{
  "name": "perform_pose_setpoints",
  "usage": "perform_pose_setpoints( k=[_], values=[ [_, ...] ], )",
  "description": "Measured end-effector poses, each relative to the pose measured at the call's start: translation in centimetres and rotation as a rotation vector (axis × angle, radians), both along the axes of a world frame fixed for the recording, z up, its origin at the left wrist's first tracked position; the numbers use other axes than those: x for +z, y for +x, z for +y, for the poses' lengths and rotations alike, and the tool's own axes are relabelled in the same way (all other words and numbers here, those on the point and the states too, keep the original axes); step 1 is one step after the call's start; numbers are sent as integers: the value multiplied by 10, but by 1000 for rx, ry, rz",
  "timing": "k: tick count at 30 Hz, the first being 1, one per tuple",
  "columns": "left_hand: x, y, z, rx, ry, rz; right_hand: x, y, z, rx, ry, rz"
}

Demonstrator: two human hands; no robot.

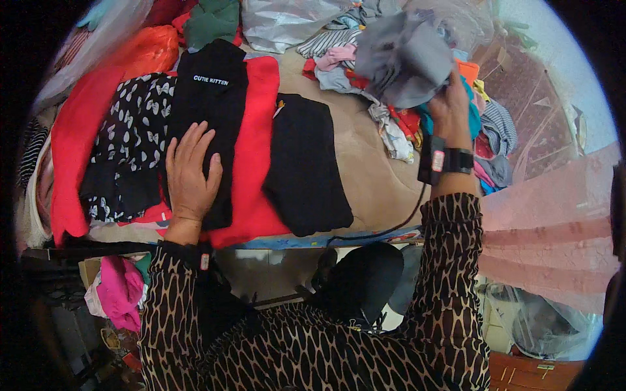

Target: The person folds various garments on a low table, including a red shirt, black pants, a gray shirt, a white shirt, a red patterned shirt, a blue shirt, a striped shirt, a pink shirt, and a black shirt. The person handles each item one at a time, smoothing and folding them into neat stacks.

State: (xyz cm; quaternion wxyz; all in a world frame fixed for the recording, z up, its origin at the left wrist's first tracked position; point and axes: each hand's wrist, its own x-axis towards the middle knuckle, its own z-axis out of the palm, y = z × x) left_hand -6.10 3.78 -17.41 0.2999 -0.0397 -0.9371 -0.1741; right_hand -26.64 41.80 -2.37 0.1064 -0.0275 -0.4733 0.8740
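My left hand rests palm down, fingers slightly spread, on a folded black garment that bears white lettering. Beside it on the left is a black garment with a white bow print. Red cloth shows under and between these pieces. To the right lies a folded plain black garment. My right hand grips a bunched grey garment, raised over a heap of mixed clothes; its fingers are partly hidden by the fabric. A black strap with a small box is on my right wrist.
All this lies on a beige bedspread. Loose striped clothes are at the right, near a pink sheer curtain. A white plastic bag stands at the back. A black cable runs from my right wrist. Magenta cloth sits lower left.
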Motion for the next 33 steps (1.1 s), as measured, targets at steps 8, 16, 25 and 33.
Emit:
perform_pose_setpoints(
  k=[8, 16, 25, 33],
  values=[
    [-2, 0, 0, -8, 3, 32, -52, 51, 42, 236, 117, -334],
    [-2, -1, 0, -5, -5, 38, -135, 90, 79, 48, 801, -415],
    [-4, -4, -1, 9, -35, 35, -125, 64, 52, 285, 1442, 205],
    [-2, -4, -1, -2, -40, 32, -169, 47, 32, 293, 1928, 120]
  ],
)
